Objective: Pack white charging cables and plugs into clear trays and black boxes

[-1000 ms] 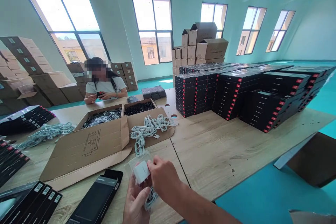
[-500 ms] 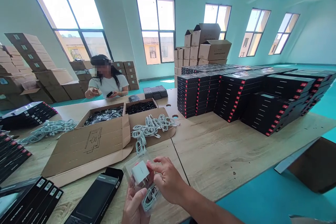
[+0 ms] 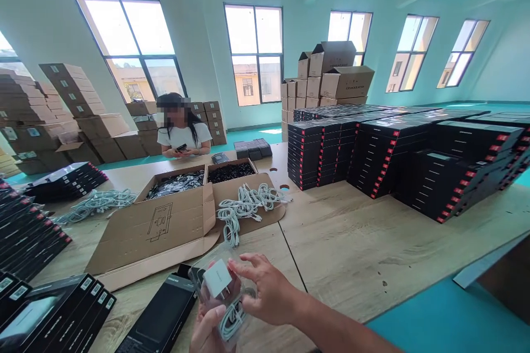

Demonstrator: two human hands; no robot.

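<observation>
A clear plastic tray [image 3: 197,274] is held tilted above the table's near edge, with a white power adapter [image 3: 217,278] in its upper part. A coiled white cable [image 3: 232,321] lies in its lower part. My left hand [image 3: 207,328] grips the tray from below, thumb over the near edge. On the right side, my right hand [image 3: 269,292] has its index fingertip against the adapter and its thumb lower, by the cable; the fingers close about the tray's side. Left of my hands lies a black box [image 3: 159,309] with its end flap raised.
White coiled cables [image 3: 244,204] rest on a cardboard flap [image 3: 153,237]. Behind are open cartons of small packets [image 3: 176,185] and black parts [image 3: 232,171]. Black boxes are stacked at right [image 3: 372,160] and left [image 3: 28,237]. A co-worker [image 3: 184,135] sits across the wooden table [image 3: 339,242].
The view has swung slightly left, so the scene sits further right. My hands keep nearly the same hold on the tray. The co-worker's raised hand has come down to the other hand.
</observation>
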